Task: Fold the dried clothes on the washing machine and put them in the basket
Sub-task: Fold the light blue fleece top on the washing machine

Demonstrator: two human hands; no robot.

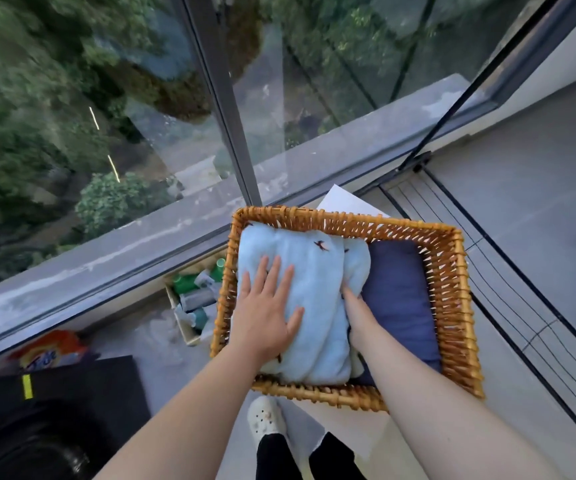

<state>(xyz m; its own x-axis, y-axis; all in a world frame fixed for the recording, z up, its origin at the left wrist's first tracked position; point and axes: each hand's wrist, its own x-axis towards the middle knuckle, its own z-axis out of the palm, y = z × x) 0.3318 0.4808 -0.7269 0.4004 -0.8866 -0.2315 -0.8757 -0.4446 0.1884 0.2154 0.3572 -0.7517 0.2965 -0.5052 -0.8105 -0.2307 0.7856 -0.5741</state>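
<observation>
A woven wicker basket [452,292] stands in front of me, by the glass wall. Inside it lies a folded light blue garment [317,271] with small dark bird prints, filling the left half. A folded dark blue garment [400,299] lies in the right half. My left hand [265,313] rests flat on top of the light blue garment, fingers spread. My right hand [359,313] is pushed down between the two garments, its fingers tucked under the light blue fabric's right edge and mostly hidden.
The black washing machine [72,403] is at the lower left, with an orange detergent bag [51,351] behind it. A cardboard box of bottles [193,292] sits on the floor left of the basket. A white sheet [345,202] pokes out behind the basket. My white shoe [265,420] is below it.
</observation>
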